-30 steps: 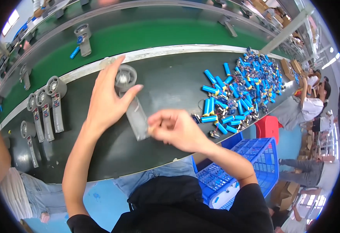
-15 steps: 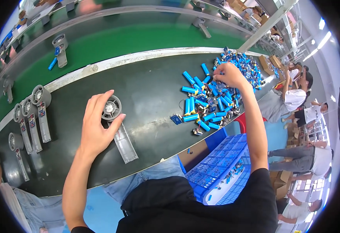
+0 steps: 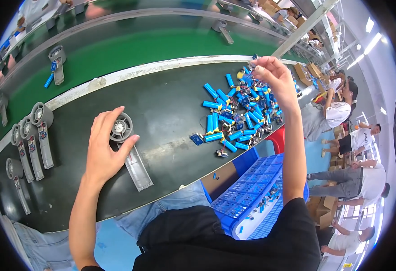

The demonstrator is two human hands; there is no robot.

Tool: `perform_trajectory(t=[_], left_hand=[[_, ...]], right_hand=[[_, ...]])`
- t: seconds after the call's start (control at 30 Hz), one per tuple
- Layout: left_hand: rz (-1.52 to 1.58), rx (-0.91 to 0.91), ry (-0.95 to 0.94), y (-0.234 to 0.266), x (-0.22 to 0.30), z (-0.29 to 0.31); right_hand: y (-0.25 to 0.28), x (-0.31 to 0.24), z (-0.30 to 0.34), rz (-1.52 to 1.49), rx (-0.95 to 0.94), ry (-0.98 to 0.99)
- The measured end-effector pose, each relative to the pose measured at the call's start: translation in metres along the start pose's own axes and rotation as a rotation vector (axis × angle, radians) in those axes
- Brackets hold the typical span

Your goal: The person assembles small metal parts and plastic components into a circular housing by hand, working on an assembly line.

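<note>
My left hand curves round the round head of a grey handheld fan housing, thumb on one side and fingers on the other. The housing lies on the dark bench, its handle an open channel pointing toward me. My right hand is raised over the far part of a heap of blue batteries with wires and small circuit boards. Thumb and fingers pinch a wired battery piece with a yellow end; its outline blends with the heap behind it.
Several grey fan housings with boards in their handles stand at the left. Beyond a pale ledge runs a green conveyor carrying more fans. Blue plastic baskets stand below the bench's right edge. Other people are at the right.
My right hand has lifted from the heap with a wired battery piece in its fingers. My left hand stays on the fan housing. The whole view has shifted slightly.
</note>
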State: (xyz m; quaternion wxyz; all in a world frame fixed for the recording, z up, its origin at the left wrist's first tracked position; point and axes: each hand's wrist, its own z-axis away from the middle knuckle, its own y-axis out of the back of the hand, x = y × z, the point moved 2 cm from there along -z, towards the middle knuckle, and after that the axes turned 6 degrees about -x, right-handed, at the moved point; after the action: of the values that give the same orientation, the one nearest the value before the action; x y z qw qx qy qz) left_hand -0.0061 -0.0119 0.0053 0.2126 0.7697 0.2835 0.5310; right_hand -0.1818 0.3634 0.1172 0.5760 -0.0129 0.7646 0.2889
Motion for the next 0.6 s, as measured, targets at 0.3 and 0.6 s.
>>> perform_trajectory(t=[0.3, 0.6], left_hand=[[0.055, 0.208, -0.201, 0.021, 0.052, -0.005], [0.392, 0.286, -0.072, 0.010, 0.069, 0.015]], right_hand=[[-0.148, -0.042, 0.038, -0.124, -0.029, 0.378], [-0.233, -0.075, 0.048, 0.265, 0.021, 0.838]])
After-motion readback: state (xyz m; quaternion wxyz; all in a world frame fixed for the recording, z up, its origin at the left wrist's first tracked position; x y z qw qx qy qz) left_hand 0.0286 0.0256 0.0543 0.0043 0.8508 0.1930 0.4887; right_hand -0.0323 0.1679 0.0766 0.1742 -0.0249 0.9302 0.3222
